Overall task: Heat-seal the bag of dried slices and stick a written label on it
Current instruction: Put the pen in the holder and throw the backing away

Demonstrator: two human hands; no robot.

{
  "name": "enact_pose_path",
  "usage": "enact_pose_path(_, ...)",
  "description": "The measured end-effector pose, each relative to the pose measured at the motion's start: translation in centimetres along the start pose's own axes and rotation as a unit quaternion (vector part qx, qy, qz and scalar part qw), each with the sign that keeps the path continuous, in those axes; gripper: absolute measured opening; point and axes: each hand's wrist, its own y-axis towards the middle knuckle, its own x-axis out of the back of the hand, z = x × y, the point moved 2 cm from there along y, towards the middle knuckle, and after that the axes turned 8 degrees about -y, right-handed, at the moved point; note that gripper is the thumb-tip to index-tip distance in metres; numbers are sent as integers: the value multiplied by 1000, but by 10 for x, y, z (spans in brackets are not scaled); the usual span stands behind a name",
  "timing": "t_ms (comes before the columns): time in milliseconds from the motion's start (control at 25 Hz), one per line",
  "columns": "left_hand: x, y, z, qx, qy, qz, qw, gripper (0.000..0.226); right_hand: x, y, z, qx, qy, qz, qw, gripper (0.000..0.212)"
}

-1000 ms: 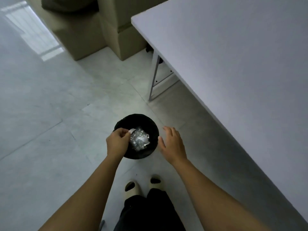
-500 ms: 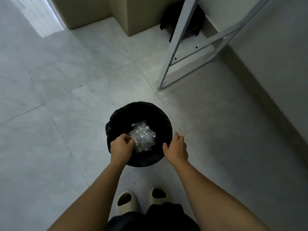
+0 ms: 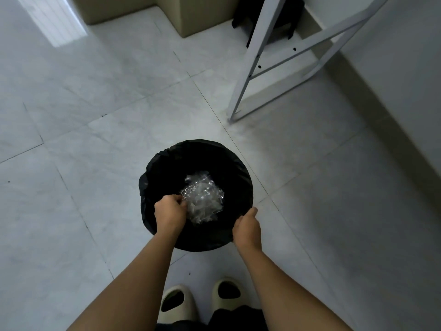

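- Both hands had dropped closer to the bin (image 3: 152,201); left hand (image 3: 170,212) was closed, pinching crumpled clear plastic (image 3: 202,199) inside
- Right hand (image 3: 247,231) curled on the near-right rim
- Bag of dried slices wasn't visible; releasing low would drop the scrap cleanly

Hidden and cut-off parts

Left hand (image 3: 170,212) fingertips curl out of sight over crumpled plastic (image 3: 202,199); bin (image 3: 167,168) depths too dark; slippers (image 3: 177,304) cropped at 6 o'clock.

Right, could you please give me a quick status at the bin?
Left hand pinching crumpled clear plastic in black-lined bin. Right hand on rim. Nothing obstructing.
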Motion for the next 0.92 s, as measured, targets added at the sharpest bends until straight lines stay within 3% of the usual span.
enact_pose_path(120,6,-6,-2,2,-9,5,1000,16,5,-5,2,14,21,-4,1000,21)
enact_pose_path(280,25,-39,-17,-2,-14,22,1000,16,35,-39,9,34,39,-29,998,53)
enact_pose_path(640,144,-165,-134,-56,-39,25,997,20,173,-187,63,90,32,-64,993,49)
enact_pose_path(840,217,-272,-234,-177,-9,2,984,29,288,-303,70,95,119,-128,980,41)
enact_pose_path(920,226,-319,-282,-244,-23,30,969,27,341,-340,59,99,154,-172,968,40)
